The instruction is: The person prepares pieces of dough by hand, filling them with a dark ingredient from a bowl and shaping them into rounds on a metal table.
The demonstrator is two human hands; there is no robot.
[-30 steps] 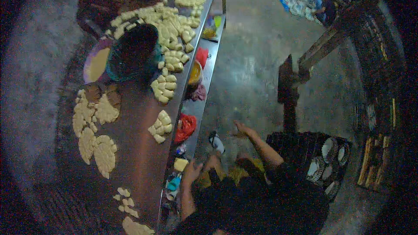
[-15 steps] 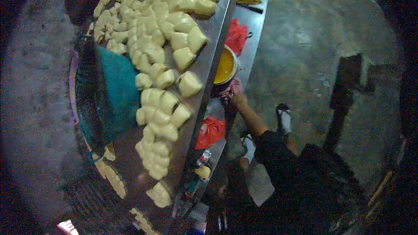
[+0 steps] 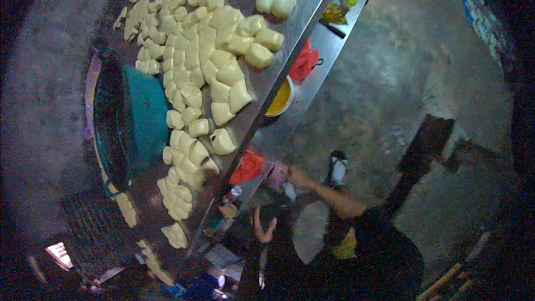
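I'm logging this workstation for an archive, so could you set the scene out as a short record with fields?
Left hand: open, fingers spread, nothing visible in it
Right hand: gripping a pink cloth
Table: bears many pale dough pieces
Beside the dough: teal tub
Shelf, right of the table: two red bags; white-rimmed container with yellow contents
Floor: grey
Lighting: dim

A crumpled pink cloth (image 3: 277,171) sits bunched in the right hand (image 3: 297,177).
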